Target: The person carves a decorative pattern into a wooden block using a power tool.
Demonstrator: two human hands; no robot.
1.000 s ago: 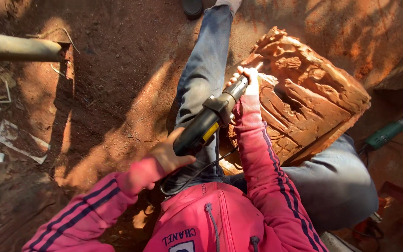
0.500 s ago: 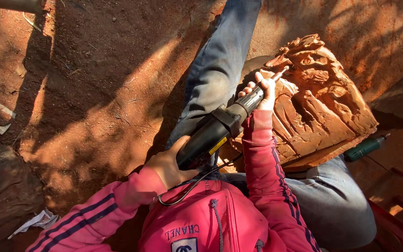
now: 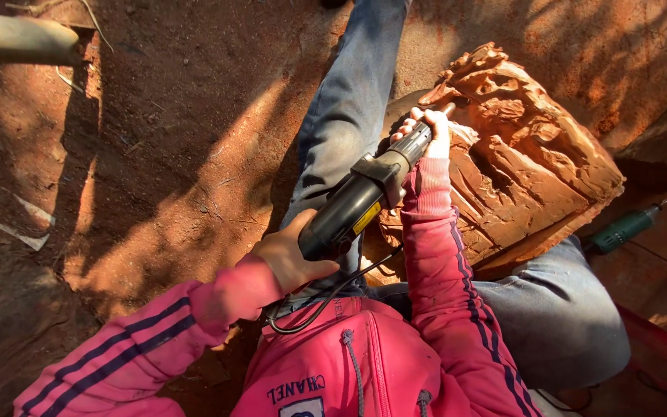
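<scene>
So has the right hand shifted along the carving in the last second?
No: the right hand still grips the power tool by its nose at the carving's upper left edge.

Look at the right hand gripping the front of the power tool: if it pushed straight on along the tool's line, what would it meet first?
Most likely the carved wooden relief. The right hand already sits at its near edge, though depth is hard to judge from above.

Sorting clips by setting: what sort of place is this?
Probably an outdoor woodcarving spot: bare reddish dirt ground in sunlight, a carved wooden panel leaning on the person's legs, and a corded power carving tool in both hands.
</scene>
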